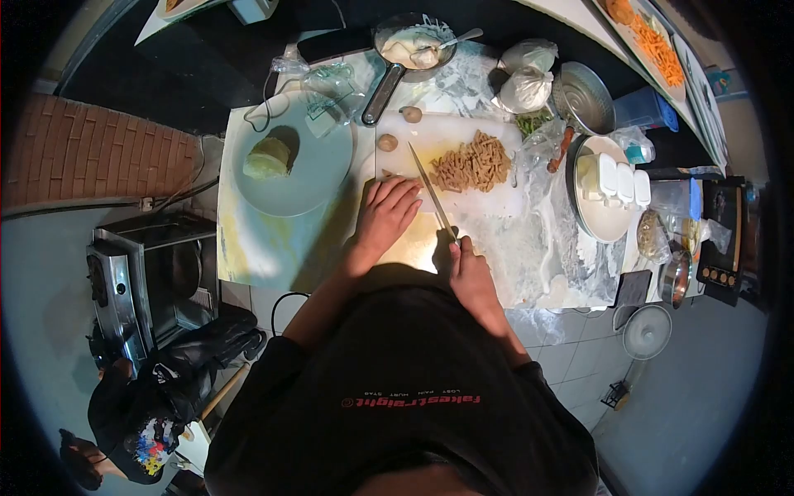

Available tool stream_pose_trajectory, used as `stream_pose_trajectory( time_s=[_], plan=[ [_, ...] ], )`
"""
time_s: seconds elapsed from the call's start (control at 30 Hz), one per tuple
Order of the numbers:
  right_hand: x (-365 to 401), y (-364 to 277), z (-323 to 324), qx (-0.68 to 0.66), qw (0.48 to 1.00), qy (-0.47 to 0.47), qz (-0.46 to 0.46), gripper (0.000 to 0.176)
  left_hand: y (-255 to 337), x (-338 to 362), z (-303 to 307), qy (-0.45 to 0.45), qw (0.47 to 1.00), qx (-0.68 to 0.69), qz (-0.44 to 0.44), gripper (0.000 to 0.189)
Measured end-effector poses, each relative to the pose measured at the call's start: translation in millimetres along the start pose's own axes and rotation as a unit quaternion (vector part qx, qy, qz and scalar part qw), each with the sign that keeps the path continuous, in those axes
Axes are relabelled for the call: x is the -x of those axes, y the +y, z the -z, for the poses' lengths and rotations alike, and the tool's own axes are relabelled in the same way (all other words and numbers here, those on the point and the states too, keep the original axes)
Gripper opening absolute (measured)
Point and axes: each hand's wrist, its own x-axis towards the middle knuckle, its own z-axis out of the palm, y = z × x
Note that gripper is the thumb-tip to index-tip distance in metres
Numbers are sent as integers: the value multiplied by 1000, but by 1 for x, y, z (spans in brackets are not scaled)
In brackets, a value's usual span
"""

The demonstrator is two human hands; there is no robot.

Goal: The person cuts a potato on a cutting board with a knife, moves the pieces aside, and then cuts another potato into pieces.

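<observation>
My right hand [469,266] is closed around the handle of a kitchen knife [433,190], its blade pointing away from me over a white cutting board [496,202]. Close to the left of the blade, my left hand [389,217] rests on the board with fingers bent down and together; whatever lies beneath them is hidden. A small brown piece shows by its fingertips. To the right of the knife is a pile of brown cut strips [473,161]. Two round brownish balls, one [387,143] nearer and one [411,114] farther, sit at the board's left side.
At left, a large pale plate [322,178] holds a cabbage piece [267,157]. Behind the board stands a frying pan [386,93] with pale batter and a spoon. Plastic bags [527,87], a metal bowl [583,97] and a plate of white containers [608,227] are rightward. Another person [136,422] is lower left.
</observation>
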Motion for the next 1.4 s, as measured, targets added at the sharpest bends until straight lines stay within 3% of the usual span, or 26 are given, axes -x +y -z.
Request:
stream_pose_trajectory(
  time_s=[0.8,1.07,1.4],
  plan=[
    [-17,7,-13,-36,998,7,47,33,1,-5,-3,33,999,0,-1,19],
    [-17,-4,-16,136,987,75,27,34,0,-1,-5,33,999,-24,4,22],
    [-18,14,-4,141,987,76,11,37,1,-2,-4,20,1000,-23,1,24]
  ],
)
